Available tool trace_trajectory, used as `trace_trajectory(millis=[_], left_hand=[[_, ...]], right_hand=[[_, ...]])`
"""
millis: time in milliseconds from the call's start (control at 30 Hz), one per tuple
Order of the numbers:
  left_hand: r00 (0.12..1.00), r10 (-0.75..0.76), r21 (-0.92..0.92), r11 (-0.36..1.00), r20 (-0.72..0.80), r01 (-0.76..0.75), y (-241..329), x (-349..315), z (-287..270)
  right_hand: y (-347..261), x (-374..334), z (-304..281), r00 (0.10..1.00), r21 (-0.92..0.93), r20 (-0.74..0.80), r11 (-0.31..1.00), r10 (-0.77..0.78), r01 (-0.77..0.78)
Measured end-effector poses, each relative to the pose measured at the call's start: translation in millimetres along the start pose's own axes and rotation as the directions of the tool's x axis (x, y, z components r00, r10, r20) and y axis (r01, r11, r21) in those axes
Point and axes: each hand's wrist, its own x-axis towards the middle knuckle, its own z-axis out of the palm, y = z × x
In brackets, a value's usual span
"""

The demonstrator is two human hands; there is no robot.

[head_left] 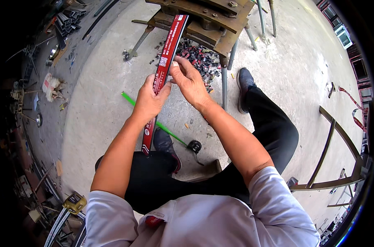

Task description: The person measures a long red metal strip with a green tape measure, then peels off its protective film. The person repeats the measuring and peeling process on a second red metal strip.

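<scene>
A long narrow profile strip [169, 49] with a red printed face and a dark edge slants up between my knees and a metal work stand. My left hand [150, 99] is wrapped round its middle, thumb along the right edge. Just above, my right hand [191, 82] is closed at the same edge, with thumb and fingertips against the strip; what lies under the fingertips is partly hidden. The strip's upper end reaches over the front of the rusty metal stand [203, 35]. Its lower end lies by my left thigh.
Red and black scraps [201, 61] are heaped under the stand. A black tape measure [194, 145] lies between my feet, its green blade [128, 99] drawn out leftward. Metal offcuts [67, 20] lie far left, a yellow tape measure [75, 203] lower left, a bent metal frame [335, 181] right.
</scene>
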Motion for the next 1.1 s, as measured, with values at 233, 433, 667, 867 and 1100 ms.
trace_trajectory(millis=[233, 433, 667, 867, 1100], left_hand=[[0.994, -0.113, -0.064, 0.992, 0.006, 0.113, -13.9, -27.8, 36.5], [0.988, -0.149, -0.035, 0.988, 0.036, 0.15, -14.2, -21.1, 44.2], [0.993, -0.109, -0.031, 0.993, 0.041, 0.11, -19.7, -14.3, 48.3], [0.993, -0.106, -0.044, 0.993, 0.046, 0.108, -22.0, -10.8, 52.7], [0.988, -0.135, -0.081, 0.987, 0.077, 0.141, -18.0, -10.4, 54.2]], right_hand=[[15.9, 16.0, 19.1, 0.981, 0.06, -0.076, 0.983, 0.18, -0.176], [26.5, 20.7, 14.8, 0.959, 0.134, -0.17, 0.969, 0.228, -0.207], [22.6, 24.2, 10.7, 0.945, 0.119, -0.182, 0.96, 0.272, -0.253], [28.1, 26.7, 8.7, 0.944, 0.121, -0.228, 0.969, 0.238, -0.216], [29.3, 27.3, 4.3, 0.942, 0.116, -0.241, 0.97, 0.235, -0.212]])
